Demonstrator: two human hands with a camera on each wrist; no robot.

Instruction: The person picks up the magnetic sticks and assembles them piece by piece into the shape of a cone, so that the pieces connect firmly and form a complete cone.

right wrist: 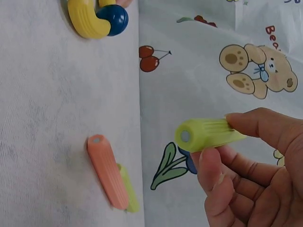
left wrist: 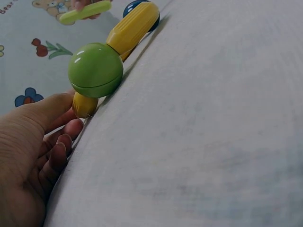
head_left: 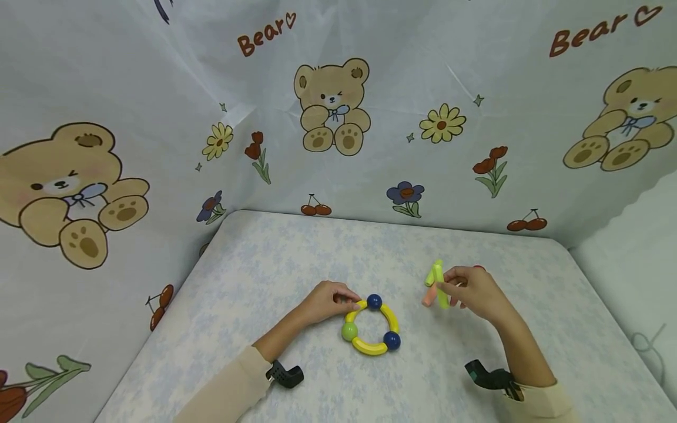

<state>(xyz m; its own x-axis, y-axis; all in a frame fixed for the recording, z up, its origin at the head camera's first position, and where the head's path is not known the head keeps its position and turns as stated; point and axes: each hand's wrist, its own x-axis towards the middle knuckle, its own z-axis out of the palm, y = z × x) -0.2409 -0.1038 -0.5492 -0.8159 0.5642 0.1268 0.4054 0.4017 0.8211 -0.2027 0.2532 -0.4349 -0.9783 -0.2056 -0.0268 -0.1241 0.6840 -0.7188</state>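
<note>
Sleeves lie nearest the head camera; beyond them I see the left hand pinching the ring between thumb and fingers, presumably to steady it flat on the table. In my right wrist view, the right hand grips a green stick above the table, apparently to leave one end free, while an orange stick lies beside a second green stick; I find no container.

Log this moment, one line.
left hand: holds ball-and-bar ring | right hand: pinches lime stick, raised | coral stick: on table
</note>
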